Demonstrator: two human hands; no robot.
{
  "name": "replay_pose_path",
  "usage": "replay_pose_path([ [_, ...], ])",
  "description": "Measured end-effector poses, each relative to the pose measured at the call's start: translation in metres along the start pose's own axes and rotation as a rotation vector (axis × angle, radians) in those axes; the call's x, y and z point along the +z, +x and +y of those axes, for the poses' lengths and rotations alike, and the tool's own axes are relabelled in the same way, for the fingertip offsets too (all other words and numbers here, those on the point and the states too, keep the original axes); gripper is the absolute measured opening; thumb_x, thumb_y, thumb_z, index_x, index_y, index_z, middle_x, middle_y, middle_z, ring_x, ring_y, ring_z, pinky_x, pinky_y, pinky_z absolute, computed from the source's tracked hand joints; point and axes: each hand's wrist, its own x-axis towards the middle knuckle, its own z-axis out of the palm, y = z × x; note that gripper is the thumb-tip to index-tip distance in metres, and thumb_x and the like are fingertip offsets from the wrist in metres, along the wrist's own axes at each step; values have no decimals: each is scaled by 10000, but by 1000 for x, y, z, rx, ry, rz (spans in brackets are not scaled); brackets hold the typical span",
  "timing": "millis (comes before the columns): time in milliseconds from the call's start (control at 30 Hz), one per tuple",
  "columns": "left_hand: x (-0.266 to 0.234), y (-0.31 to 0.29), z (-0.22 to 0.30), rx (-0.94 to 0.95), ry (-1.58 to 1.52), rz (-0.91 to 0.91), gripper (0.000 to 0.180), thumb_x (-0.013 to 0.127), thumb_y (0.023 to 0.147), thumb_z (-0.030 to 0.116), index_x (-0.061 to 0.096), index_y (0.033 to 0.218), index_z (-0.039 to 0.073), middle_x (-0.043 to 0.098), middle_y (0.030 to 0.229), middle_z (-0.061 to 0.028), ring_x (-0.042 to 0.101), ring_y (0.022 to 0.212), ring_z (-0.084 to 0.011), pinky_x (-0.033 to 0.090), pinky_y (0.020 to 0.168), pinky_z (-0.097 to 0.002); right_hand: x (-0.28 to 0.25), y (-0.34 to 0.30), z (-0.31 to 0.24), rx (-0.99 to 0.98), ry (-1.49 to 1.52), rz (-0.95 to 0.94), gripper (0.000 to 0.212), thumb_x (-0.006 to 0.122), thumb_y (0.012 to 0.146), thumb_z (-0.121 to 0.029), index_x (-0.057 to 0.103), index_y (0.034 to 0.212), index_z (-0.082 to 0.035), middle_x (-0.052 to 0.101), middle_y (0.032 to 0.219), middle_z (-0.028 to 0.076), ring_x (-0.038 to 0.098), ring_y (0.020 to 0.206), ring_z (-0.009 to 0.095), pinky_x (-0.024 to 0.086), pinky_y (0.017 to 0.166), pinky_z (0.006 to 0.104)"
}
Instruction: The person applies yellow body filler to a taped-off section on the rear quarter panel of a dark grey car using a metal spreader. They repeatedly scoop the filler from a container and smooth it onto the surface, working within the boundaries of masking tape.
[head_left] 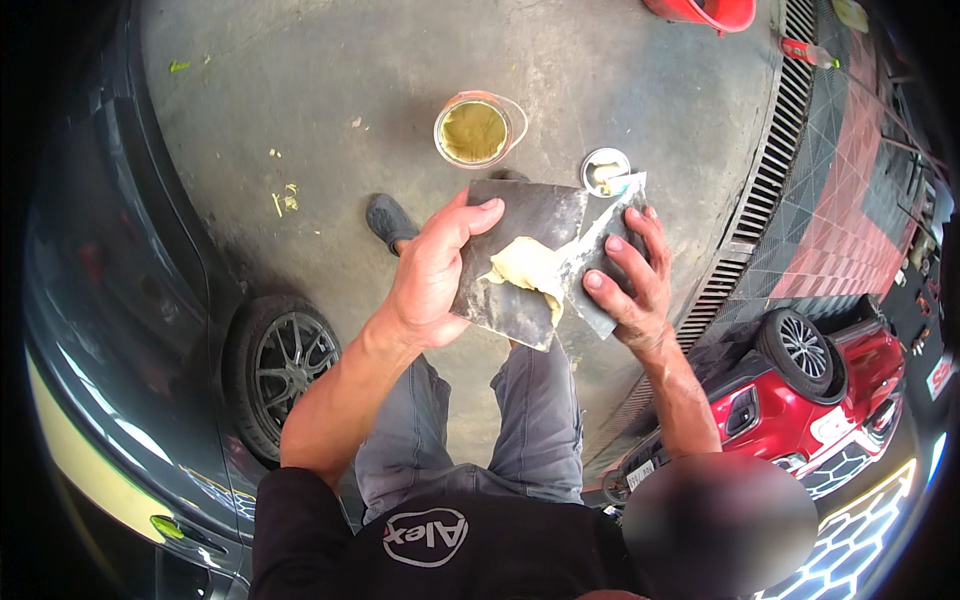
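Note:
My left hand [430, 270] is closed on the edge of a dark, flat putty board [500, 210], its thumb on top. A lump of pale yellow putty [525, 265] lies on the board. In my right hand [640, 285] is a grey, flat putty spreader [590, 260], smeared with putty and tilted; its left edge meets the putty and the board. Beyond my hands an open tin [473, 132] of yellow putty stands on the floor, its wire handle folded to the right. A small round lid [606, 172] with something pale on it lies just past the spreader.
A dark car [130, 300] with a wheel [285, 370] flanks me on the left. At right run a floor drain grate [765, 140] and a red car [850, 375]. A red bucket [710, 12] and a bottle [808, 53] are at the far right. Yellow scraps [287, 200] dot the floor.

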Motion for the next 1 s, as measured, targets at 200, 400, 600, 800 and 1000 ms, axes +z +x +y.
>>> replay_pose_path([
  [200,-24,-7,12,221,442,46,425,474,1084,286,527,1390,-4,676,1237,-154,685,1094,-218,551,966,-361,-23,2,7,148,-8,-183,639,859,696,-131,675,1298,-238,608,1394,90,538,1337,392,418,1122,599],
  [400,-27,2,-8,434,1006,74,441,423,1116,335,581,1345,-7,692,1100,-97,626,979,-123,505,895,-280,-3,63,-36,96,23,-350,741,793,580,-42,687,1281,-257,615,1312,56,568,1253,341,464,1083,541],
  [600,-25,-6,-2,471,936,226,306,566,1065,161,608,1334,19,678,1167,-78,635,1033,-123,518,912,-275,6,53,-53,30,78,-482,627,742,659,-55,664,1243,-270,594,1279,39,571,1227,319,464,1083,534],
  [800,-56,10,23,535,516,392,305,571,1048,183,600,1304,21,712,1154,-117,712,985,-188,584,862,-315,10,36,-54,2,113,-443,582,732,752,-126,655,1292,-328,586,1319,29,544,1290,306,447,1122,540],
  [1000,-68,16,-18,10,44,112,296,505,1055,227,592,1250,22,713,1105,-114,722,975,-211,593,864,-359,51,20,-65,-116,397,-144,595,745,800,-166,653,1337,-406,500,1475,61,442,1411,398,369,1154,660],
])
